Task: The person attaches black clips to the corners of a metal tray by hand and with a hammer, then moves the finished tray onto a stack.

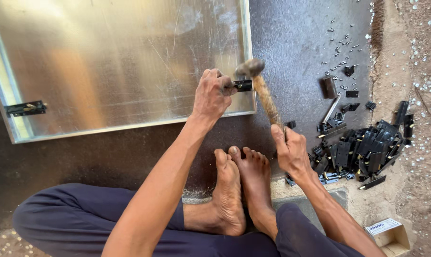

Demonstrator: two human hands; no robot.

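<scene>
Cut off: a small cardboard box [390, 235] at the lower right runs past the frame edge, and so do both forearms.
Right hand: the right hand [291, 151] is wrapped tight round the lower end of the wooden handle of a hammer [263, 93], wrist bent, just above the bare feet [241, 188].
Hammer: its handle slants up and left from the fist; the metal head sits just above the black fitting [244, 85].
Left hand: the left hand [213, 93], arm stretched forward, pinches the fitting against the right edge of the metal sheet [115, 62]; fingertips hidden.
Further: black latch [26, 108] on the sheet's left edge; pile of black parts [363, 152] to the right, too jumbled to tell apart.
</scene>
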